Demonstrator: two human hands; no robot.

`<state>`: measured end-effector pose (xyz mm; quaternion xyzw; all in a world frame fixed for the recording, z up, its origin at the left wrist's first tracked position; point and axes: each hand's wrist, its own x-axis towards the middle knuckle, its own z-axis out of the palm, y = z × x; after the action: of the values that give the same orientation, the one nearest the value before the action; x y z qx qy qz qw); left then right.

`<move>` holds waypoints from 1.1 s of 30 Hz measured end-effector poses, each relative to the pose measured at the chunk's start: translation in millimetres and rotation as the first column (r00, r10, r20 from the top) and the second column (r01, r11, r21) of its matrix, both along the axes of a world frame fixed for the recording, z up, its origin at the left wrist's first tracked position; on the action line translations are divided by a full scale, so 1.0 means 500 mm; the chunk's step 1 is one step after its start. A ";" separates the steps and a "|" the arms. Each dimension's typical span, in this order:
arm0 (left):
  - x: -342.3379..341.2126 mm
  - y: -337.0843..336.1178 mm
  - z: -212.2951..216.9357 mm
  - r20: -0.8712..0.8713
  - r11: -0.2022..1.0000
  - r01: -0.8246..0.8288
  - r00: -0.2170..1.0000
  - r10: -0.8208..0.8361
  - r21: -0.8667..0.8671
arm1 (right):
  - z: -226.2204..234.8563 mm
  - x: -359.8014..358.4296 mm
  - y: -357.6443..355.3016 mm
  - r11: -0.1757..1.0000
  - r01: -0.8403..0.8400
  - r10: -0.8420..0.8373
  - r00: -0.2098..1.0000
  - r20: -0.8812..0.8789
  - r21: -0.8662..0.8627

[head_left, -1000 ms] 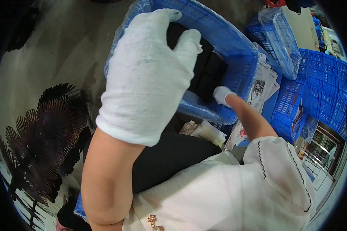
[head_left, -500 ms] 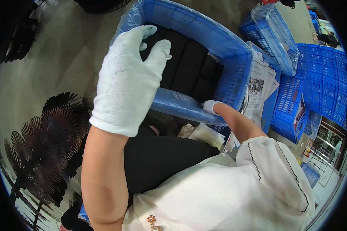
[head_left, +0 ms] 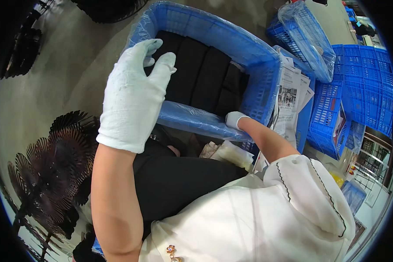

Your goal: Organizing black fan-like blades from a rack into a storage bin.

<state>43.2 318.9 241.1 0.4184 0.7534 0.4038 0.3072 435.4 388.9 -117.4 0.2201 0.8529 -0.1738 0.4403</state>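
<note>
Here were the black pieces (head_left: 194,72), bedded side by side down in the lined crate (head_left: 260,89), and by the look of it the visible bottom was largely covered, with wall standing bare above them, so the crate seemed well short of brim-full. Over its left side hung the left hand (head_left: 129,94), fingers curved, thumb well apart, nothing to be seen between them! The right hand (head_left: 234,120) was down at the near right corner, its fingers hidden, so whether it gripped anything could not be told. Clear liner (head_left: 183,117) draped over the near rim. Just right of that, printed papers (head_left: 288,98) lay loose; farther out came a wrapped crate (head_left: 303,37) and a stack of blue crates (head_left: 364,87), while away left, fan-shaped dark pieces (head_left: 52,163) spread in a heap.
</note>
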 end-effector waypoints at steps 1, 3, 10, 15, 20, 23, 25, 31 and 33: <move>0.001 0.003 0.000 0.002 1.000 0.006 1.000 -0.006 0.004 | -0.005 0.013 0.008 1.000 -0.006 0.006 1.000 -0.005 0.012; -0.004 -0.003 0.000 0.023 1.000 -0.003 1.000 0.003 -0.024 | 0.061 -0.042 0.006 1.000 -0.029 0.029 0.999 -0.020 0.012; 0.000 0.002 0.002 0.030 0.999 0.025 0.999 -0.024 -0.026 | 0.088 -0.112 0.057 0.268 0.915 -0.624 0.404 -0.669 0.302; -0.001 -0.005 0.002 -0.016 0.998 0.016 1.000 -0.017 -0.060 | 0.084 -0.183 0.049 0.232 0.891 -0.792 0.406 -0.455 0.391; -0.001 0.002 0.012 0.025 0.999 -0.011 1.000 0.012 -0.048 | 0.059 -0.141 0.039 0.259 0.933 -0.721 0.358 -0.594 0.248; -0.002 0.000 -0.005 0.000 0.997 -0.004 1.000 0.004 -0.077 | 0.118 -0.175 0.050 0.185 0.960 -0.769 0.274 -0.578 0.208; -0.002 -0.004 -0.014 -0.016 0.994 0.003 1.000 -0.005 -0.109 | 0.154 -0.193 0.054 0.109 0.978 -0.811 0.192 -0.552 0.179; 0.001 -0.012 -0.001 -0.041 0.992 -0.010 0.999 0.005 -0.124 | 0.120 -0.179 0.093 -0.254 0.967 -0.779 -0.223 -0.585 -0.031; -0.009 -0.018 -0.007 -0.023 0.990 -0.017 1.000 0.014 -0.143 | 0.121 -0.190 0.095 -0.270 0.961 -0.781 -0.251 -0.573 -0.053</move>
<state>38.4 310.1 237.6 0.3938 0.7868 0.3464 0.3252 340.5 436.5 -56.9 0.8414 0.4451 -0.2886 -0.1034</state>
